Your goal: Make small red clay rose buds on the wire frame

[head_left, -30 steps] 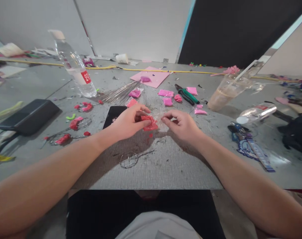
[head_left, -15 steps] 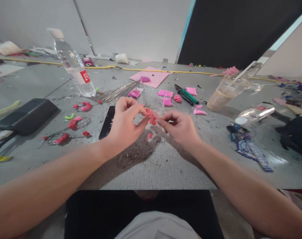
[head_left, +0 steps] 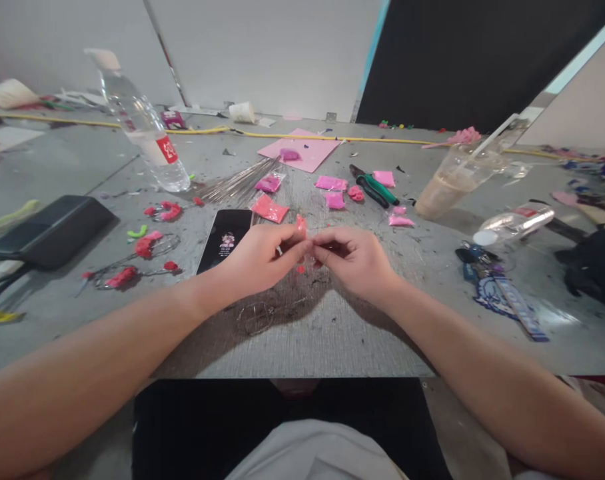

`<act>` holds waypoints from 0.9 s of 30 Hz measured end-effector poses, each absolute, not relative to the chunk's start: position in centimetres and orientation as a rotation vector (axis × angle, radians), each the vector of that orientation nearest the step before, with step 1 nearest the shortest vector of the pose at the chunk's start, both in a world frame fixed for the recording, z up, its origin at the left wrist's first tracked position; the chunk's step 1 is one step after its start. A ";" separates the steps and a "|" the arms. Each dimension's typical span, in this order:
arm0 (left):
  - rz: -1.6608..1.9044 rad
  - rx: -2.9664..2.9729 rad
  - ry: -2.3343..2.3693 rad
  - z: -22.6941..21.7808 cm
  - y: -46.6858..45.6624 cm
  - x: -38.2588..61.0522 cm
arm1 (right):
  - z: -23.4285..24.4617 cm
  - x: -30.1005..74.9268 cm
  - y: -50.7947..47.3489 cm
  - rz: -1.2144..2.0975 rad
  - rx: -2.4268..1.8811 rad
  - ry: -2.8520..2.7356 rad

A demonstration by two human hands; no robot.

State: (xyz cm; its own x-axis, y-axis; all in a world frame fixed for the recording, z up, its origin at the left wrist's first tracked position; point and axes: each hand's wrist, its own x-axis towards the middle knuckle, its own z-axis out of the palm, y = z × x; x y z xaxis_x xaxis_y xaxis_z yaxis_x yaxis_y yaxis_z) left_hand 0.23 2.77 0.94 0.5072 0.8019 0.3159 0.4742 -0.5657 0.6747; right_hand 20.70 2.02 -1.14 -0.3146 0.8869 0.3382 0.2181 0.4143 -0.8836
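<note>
My left hand (head_left: 272,250) is closed in a pinch, with a small lump of coral-red modelling clay (head_left: 301,225) showing above its fingertips. Right against it, my right hand (head_left: 352,257) pinches at the same spot, and the fingers of both hands nearly hide what lies between them. Below the fingertips a small red crumb (head_left: 300,269) rests on the table. A phone (head_left: 224,237) with a lit screen lies partly under my left wrist. Just beyond my left hand is a coral clay packet (head_left: 270,208).
Pink clay packets (head_left: 331,183), green-handled pliers (head_left: 375,189) and a bundle of wires (head_left: 240,180) lie beyond the hands. A water bottle (head_left: 145,133) and wires with red clay pieces (head_left: 145,245) are left. To the right stand a drink cup (head_left: 440,190) and a lying bottle (head_left: 515,223).
My hands have come together, and the clay is now mostly covered by fingers. My left hand has lowered, uncovering the coral packet. The phone screen has lit up.
</note>
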 end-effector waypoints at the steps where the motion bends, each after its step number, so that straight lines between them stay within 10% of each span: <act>1: 0.855 2.274 1.049 1.0 2.7 0.2 | -1.1 20.8 2.0 0.982 -0.968 -1.751; 27: 0.941 2.407 0.817 1.1 2.9 -0.1 | -0.3 21.0 1.4 1.177 -0.930 -1.727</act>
State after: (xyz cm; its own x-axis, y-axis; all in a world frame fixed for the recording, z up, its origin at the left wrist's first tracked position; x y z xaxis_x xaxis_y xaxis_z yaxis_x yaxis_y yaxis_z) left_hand -0.09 2.90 1.12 0.5966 0.6560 0.4623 0.3660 -0.7351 0.5707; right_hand 20.95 1.40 -0.32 -0.3830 0.8964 0.2230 0.1206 0.2878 -0.9501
